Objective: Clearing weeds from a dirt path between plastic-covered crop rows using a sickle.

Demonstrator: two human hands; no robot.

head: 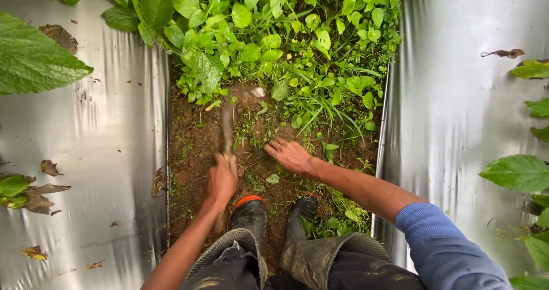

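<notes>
Hoe (227,124) gripped in left hand (222,178), blade at twelve; likely stiff, light. Right hand (290,156) splayed on weeds (320,147).

An outdoor farm plot: a furrow of bare brown soil (194,147) runs between two beds covered in silver plastic mulch (108,153), with green weeds (297,56) thick at the furrow's far end.

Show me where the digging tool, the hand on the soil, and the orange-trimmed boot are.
digging tool (227,127): head view, on its blurred shaft.
right hand (290,156): head view, back of the hand, flat on the soil.
orange-trimmed boot (249,214): head view, on its dark toe.
</notes>
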